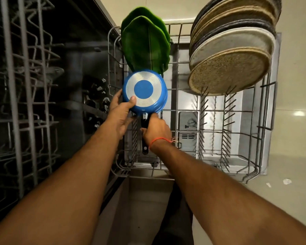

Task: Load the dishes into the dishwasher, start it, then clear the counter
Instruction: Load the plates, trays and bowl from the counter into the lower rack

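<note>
Two green leaf-shaped plates [145, 48] and a row of speckled round stoneware plates [231, 50] are already stood in the grey wire lower rack [237, 154]. A small blue frying pan [145, 91], its ringed metal base upward, is held beside them, the left hand [121, 112] clamped on its rim, the right hand [156, 129] on its black handle [144, 138]. Starting and bench-clearing are judged outstanding.
</note>
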Tool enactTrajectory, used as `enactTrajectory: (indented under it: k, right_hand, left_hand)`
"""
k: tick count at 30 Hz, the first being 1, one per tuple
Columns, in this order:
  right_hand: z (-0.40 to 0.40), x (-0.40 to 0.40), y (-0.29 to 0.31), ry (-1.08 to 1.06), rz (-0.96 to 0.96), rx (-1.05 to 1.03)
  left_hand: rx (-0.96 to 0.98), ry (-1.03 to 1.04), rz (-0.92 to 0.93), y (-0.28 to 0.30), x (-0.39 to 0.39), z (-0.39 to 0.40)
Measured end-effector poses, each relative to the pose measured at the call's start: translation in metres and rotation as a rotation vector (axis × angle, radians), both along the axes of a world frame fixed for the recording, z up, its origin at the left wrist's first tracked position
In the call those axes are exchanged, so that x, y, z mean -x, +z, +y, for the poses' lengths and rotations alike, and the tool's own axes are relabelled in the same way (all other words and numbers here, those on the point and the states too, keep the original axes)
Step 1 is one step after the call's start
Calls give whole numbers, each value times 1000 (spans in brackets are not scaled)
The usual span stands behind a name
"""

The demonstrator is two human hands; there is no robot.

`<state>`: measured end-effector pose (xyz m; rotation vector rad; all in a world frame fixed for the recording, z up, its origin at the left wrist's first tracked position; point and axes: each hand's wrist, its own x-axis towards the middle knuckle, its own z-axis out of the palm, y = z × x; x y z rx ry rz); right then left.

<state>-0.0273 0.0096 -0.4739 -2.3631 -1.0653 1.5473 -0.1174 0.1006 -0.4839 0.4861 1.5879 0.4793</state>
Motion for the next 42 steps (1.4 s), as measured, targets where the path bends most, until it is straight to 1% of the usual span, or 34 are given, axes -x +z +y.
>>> enactTrajectory:
  k: [7,13,22,24,27,30,33,42]
  right_hand:
    - [-2,1,-16,-112,28,20]
    - [-3,-1,-22,-20,59,46]
    - [-1,-9,-28,24,93,48]
    - [-1,-11,-29,-4,119,48]
    - [1,-16,-31,-110,162,45]
    - [3,-24,-31,-222,193,29]
    - [2,-33,-30,-284,193,12]
    - [-7,-63,-19,-376,181,7]
  left_hand:
    - [7,-4,25,-11,10,-6]
    - [11,-19,40,-20,14,-9]
    - [43,-12,41,-23,14,-9]
    - [49,-21,36,-21,12,-7]
    - [36,-44,39,-18,10,-6]
    - [18,-85,71,-15,7,-4]
    - [14,-117,117,-13,7,-4]
    - [-112,-27,250,2,-8,-19]
